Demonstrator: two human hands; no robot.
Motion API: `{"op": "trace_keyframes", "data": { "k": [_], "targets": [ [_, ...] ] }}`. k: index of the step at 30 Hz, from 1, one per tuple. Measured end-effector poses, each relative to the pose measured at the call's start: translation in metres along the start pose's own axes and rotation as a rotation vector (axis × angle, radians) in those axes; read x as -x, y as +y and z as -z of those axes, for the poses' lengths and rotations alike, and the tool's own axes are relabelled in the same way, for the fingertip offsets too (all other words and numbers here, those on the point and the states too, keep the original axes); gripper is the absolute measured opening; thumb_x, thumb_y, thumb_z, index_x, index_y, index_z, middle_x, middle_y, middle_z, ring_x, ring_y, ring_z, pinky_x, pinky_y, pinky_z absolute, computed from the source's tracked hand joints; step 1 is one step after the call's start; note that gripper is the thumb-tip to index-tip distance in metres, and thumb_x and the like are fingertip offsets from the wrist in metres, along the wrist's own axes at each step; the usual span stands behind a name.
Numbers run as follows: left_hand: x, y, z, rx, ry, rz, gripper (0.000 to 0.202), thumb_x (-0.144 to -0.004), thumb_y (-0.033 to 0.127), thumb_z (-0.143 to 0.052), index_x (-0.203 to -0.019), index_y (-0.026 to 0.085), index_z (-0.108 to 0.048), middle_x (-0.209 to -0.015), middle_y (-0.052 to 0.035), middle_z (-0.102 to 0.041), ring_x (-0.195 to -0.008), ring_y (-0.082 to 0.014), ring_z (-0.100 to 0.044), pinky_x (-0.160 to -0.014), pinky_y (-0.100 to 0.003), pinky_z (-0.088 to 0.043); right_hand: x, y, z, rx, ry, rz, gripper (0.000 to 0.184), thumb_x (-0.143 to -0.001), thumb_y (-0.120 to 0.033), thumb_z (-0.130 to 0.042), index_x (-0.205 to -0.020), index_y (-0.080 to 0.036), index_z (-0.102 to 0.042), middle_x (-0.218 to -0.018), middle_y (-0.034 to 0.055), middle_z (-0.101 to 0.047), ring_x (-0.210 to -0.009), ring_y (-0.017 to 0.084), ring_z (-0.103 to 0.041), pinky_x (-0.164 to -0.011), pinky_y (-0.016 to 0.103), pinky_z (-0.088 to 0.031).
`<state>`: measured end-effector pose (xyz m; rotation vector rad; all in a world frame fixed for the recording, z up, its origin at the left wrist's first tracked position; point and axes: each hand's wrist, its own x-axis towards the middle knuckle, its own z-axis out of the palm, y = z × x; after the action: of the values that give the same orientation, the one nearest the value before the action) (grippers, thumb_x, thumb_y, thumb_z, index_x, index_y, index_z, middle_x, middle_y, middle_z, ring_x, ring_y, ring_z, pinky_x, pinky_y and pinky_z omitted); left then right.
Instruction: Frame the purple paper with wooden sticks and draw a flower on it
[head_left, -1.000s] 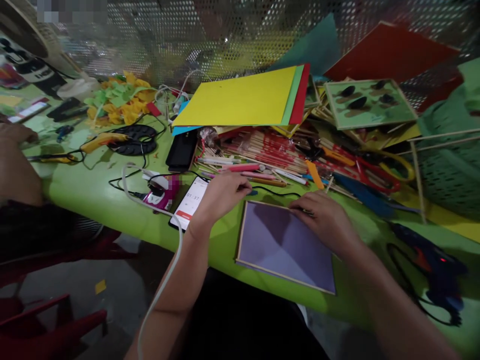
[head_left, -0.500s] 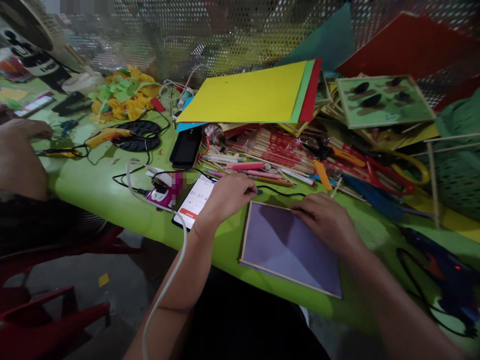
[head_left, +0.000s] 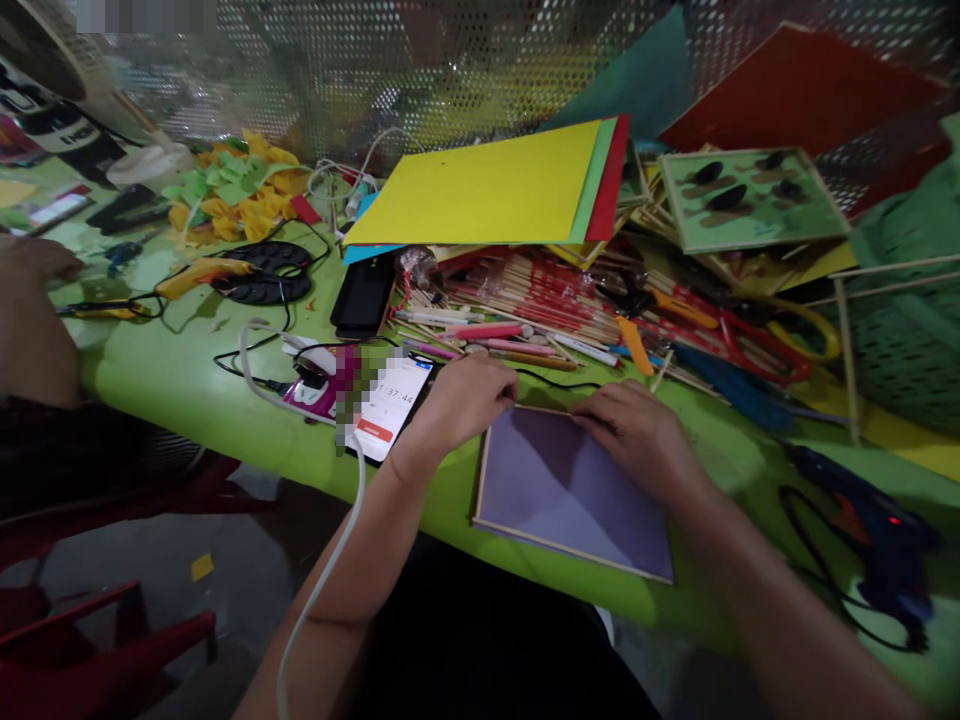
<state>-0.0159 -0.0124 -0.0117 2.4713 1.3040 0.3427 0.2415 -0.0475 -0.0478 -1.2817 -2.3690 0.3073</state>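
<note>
A purple board (head_left: pixel 570 500) lies on the green table, with thin wooden sticks along its left and near edges. Another thin wooden stick (head_left: pixel 544 409) runs along its far edge. My left hand (head_left: pixel 476 398) is closed at the far left corner, fingertips pressed together on that stick's end. Farther right on the same edge, my right hand (head_left: pixel 637 435) has its thumb and fingers closed on the stick; its fingertips are partly hidden. Just left of my left hand lies a phone (head_left: pixel 390 405) showing a timer.
A glue gun (head_left: pixel 862 540) with a red light lies at the right. Behind the board are pens (head_left: pixel 487 331), scissors (head_left: pixel 787 335), bundled sticks (head_left: pixel 540 295) and a stack of coloured sheets (head_left: pixel 480 190). A white cable (head_left: pixel 322 570) crosses my left forearm. Another person's arm (head_left: pixel 34 320) rests at the left.
My left hand has come down to the board's far left corner. My right hand stays at the far edge, its fingers slightly farther left along it. The view has shifted slightly.
</note>
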Motion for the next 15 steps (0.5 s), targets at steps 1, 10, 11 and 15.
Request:
{"op": "trace_keyframes", "data": {
  "k": [1, 10, 11, 15],
  "targets": [
    [0.000, 0.001, 0.000, -0.024, -0.008, 0.003, 0.014, -0.083, 0.013, -0.062, -0.082, 0.021, -0.074, -0.088, -0.0058, -0.074, -0.092, -0.0250, -0.066, -0.082, -0.034, -0.048, 0.000, -0.001, 0.000, 0.007, -0.002, -0.001, 0.022, -0.099, -0.029, -0.055, -0.094, -0.025, -0.076, -0.086, 0.0070, -0.072, -0.084, 0.026, -0.063, -0.078, 0.041, -0.048],
    [-0.004, -0.001, 0.000, -0.091, -0.060, 0.006, 0.016, -0.086, 0.015, -0.058, -0.082, 0.021, -0.073, -0.089, -0.0051, -0.074, -0.093, -0.0255, -0.065, -0.082, -0.035, -0.047, 0.007, 0.008, 0.045, 0.062, 0.055, -0.109, 0.015, -0.095, -0.025, -0.061, -0.098, -0.023, -0.075, -0.093, 0.0072, -0.076, -0.089, 0.027, -0.066, -0.081, 0.040, -0.049],
    [-0.005, -0.001, 0.000, -0.092, -0.065, 0.000, 0.016, -0.085, 0.015, -0.058, -0.082, 0.021, -0.073, -0.090, -0.0053, -0.074, -0.093, -0.0257, -0.065, -0.083, -0.036, -0.047, 0.011, 0.012, 0.056, 0.071, 0.088, -0.157, 0.014, -0.094, -0.026, -0.062, -0.096, -0.024, -0.075, -0.093, 0.0071, -0.076, -0.089, 0.026, -0.067, -0.081, 0.040, -0.049],
    [-0.006, -0.001, 0.001, -0.089, -0.076, -0.001, 0.017, -0.085, 0.016, -0.056, -0.082, 0.020, -0.072, -0.090, -0.0061, -0.074, -0.093, -0.0270, -0.065, -0.082, -0.037, -0.047, 0.026, 0.027, 0.087, 0.078, 0.141, -0.333, 0.015, -0.090, -0.032, -0.064, -0.086, -0.023, -0.075, -0.086, 0.0061, -0.075, -0.084, 0.026, -0.067, -0.079, 0.039, -0.048]
  ]
}}
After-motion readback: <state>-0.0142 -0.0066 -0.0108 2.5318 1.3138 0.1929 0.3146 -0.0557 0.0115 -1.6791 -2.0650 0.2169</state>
